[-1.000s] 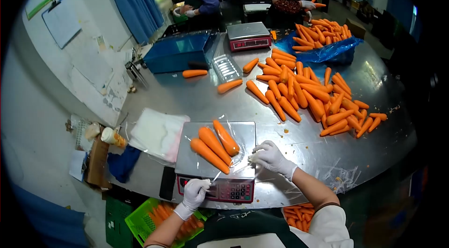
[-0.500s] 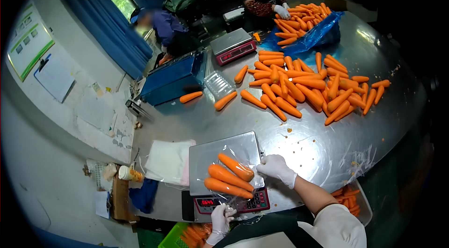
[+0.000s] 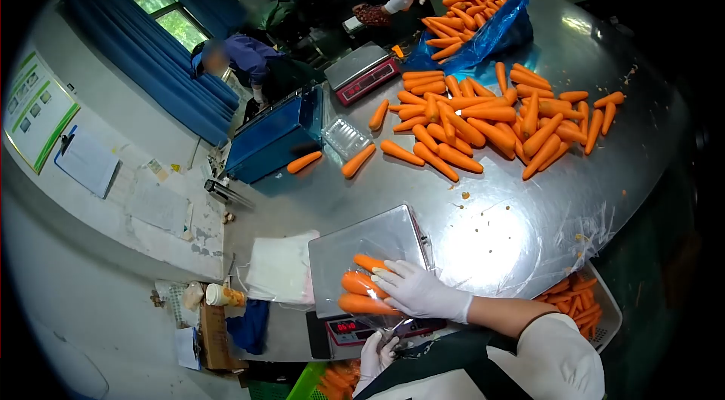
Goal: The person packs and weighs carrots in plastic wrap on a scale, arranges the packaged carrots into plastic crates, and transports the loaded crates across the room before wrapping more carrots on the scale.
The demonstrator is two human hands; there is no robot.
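A clear plastic bag [image 3: 365, 247] with three carrots [image 3: 361, 284] inside lies on the steel pan of a digital scale [image 3: 332, 249]. My right hand [image 3: 423, 293], in a white glove, rests over the bagged carrots, its fingers stretched out across their right ends. Below the scale's front edge, my gloved left hand [image 3: 371, 361] has its fingers pinched together at the gathered end of the bag. The scale's red display [image 3: 346, 327] is lit, while my right forearm and hand hide part of the keypad.
Many loose carrots [image 3: 483, 124] spread over the steel table [image 3: 362, 189]. A blue bag [image 3: 506, 38] of carrots, a second scale [image 3: 362, 75] and a blue box [image 3: 276, 132] stand farther back. White sheets [image 3: 276, 268] lie left. Two people work across the table; one holds carrots.
My right hand has moved left from beside the bag onto the carrots. My left hand stays at the bag's end. The person at the back has lifted carrots from the blue bag.
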